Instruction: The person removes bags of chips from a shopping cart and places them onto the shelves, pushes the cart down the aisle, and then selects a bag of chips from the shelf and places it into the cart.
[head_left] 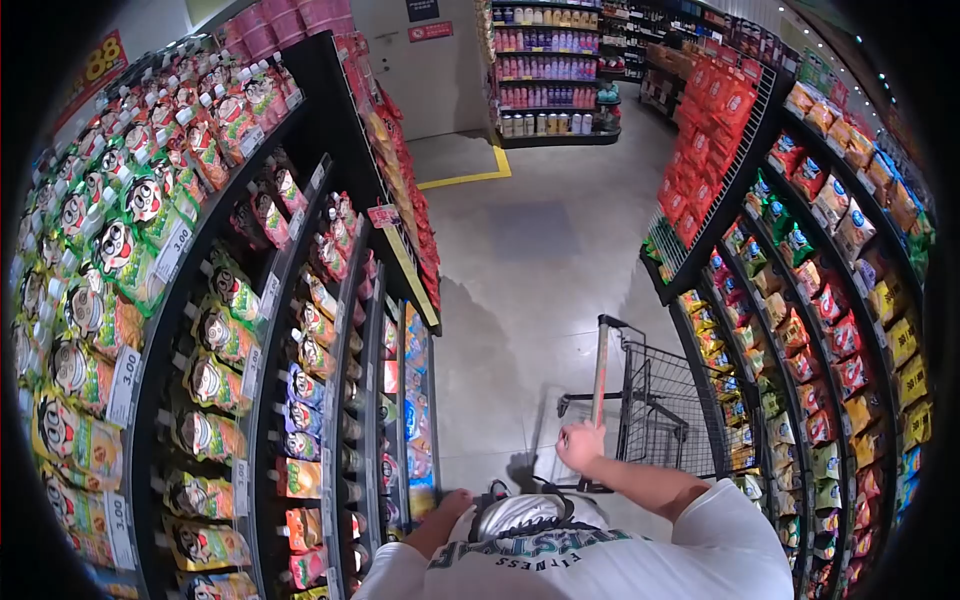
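Right fingers [571,442] wrap the cart handle [601,375]; whether the half-hidden left fingers [459,497] are apart, I cannot tell.

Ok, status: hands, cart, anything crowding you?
Right hand closed on near end of cart handle; left hand low by the left shelves, contents unclear. Cart beside right shelves. Shelving flanks both sides.

Shelf price tags [123,386]: "3.00". White shirt [600,565]: "FITNESS", upside down. Red sign [92,72]: "8.8".
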